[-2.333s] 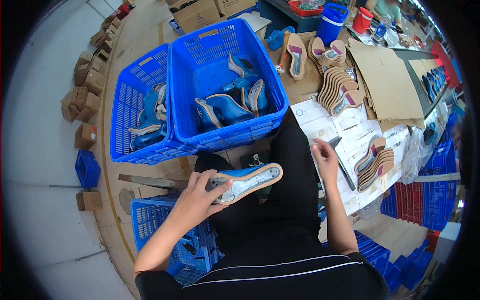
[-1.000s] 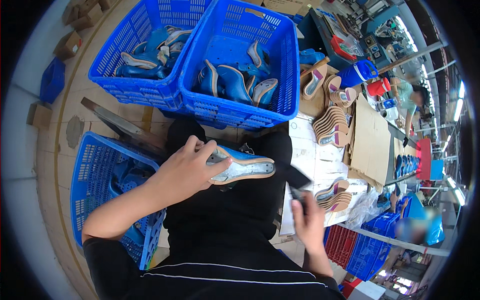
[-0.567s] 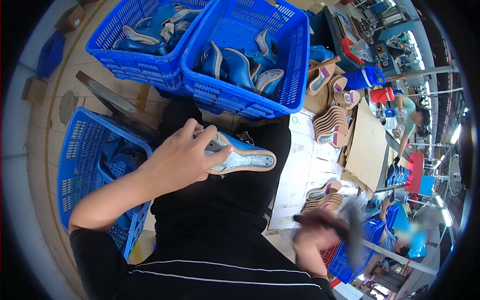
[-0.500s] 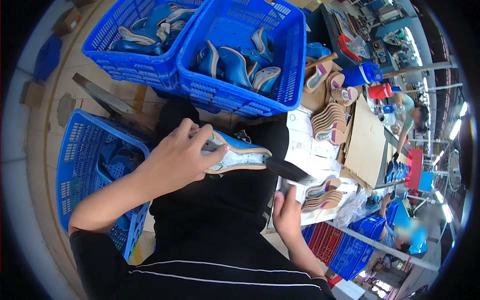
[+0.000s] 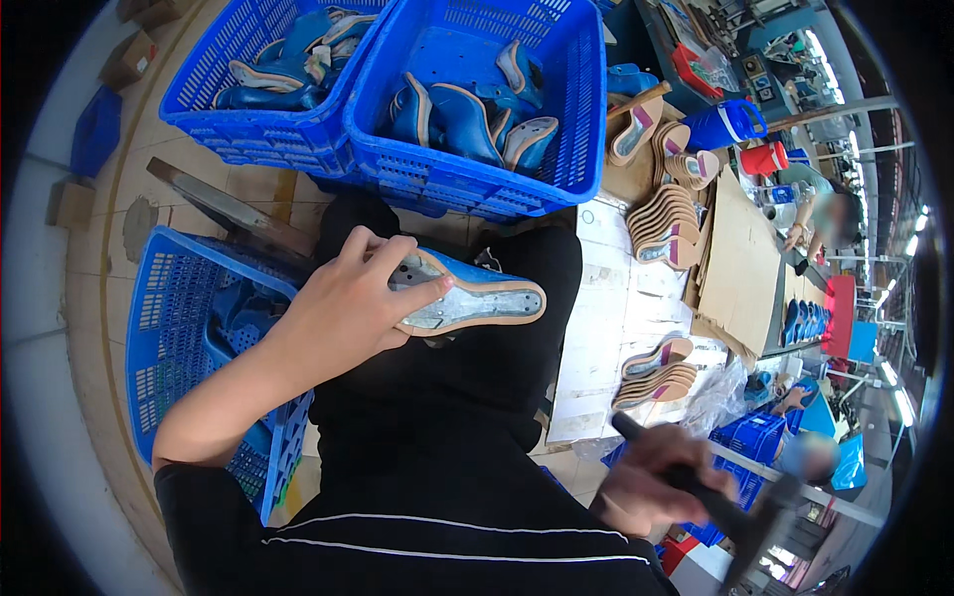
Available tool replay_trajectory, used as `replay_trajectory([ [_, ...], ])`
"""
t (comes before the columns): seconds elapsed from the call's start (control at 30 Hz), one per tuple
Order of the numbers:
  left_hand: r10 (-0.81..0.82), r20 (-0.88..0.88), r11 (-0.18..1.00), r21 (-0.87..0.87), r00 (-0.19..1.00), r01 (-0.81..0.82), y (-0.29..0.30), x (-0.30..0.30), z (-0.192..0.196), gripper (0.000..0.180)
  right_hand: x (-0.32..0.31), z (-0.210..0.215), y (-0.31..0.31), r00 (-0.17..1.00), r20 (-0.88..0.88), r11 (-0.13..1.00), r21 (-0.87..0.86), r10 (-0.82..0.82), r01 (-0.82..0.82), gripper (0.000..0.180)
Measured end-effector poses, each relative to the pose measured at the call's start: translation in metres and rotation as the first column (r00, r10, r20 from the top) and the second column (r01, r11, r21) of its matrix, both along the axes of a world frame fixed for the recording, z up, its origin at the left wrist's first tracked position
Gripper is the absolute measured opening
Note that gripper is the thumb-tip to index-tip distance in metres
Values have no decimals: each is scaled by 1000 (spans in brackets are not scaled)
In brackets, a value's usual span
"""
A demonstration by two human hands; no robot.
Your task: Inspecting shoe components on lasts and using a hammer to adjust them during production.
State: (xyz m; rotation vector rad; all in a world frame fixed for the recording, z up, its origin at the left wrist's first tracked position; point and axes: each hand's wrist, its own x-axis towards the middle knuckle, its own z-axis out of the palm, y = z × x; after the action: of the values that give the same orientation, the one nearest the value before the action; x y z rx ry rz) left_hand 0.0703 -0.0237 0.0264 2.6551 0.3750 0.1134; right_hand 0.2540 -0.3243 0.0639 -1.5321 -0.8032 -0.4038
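Note:
My left hand (image 5: 370, 298) grips a blue shoe last (image 5: 477, 307) over my lap, its fingers wrapped round the wider end. The last lies with its underside up, showing a grey metallic plate with small holes and a tan rim. Out to the lower right, my right hand (image 5: 661, 479) is closed round the black handle of a hammer (image 5: 735, 519). Hand and hammer are smeared by motion, the hammer head well apart from the last.
Two blue crates (image 5: 477, 189) of shoe lasts stand ahead, and another blue basket (image 5: 149, 338) at left. On the white-covered table (image 5: 591, 343) are stacks of tan insoles (image 5: 661, 372), cardboard (image 5: 740, 268) and a blue jug (image 5: 720, 124). A person (image 5: 820, 214) works at far right.
My right hand has swung the hammer away from the narrow end of the last, down and to the right. The left hand keeps its hold on the last.

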Motion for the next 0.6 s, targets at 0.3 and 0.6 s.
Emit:
replay_trajectory([
  [0.3,25,36,999,39,999,-27,4,2,-3,66,-5,-87,-21,895,-439,620,-725,-79,-301,20],
  [0.6,-21,39,995,-100,999,25,24,-2,-7,69,66,-164,-39,406,-890,879,-353,-208,-322,40],
])
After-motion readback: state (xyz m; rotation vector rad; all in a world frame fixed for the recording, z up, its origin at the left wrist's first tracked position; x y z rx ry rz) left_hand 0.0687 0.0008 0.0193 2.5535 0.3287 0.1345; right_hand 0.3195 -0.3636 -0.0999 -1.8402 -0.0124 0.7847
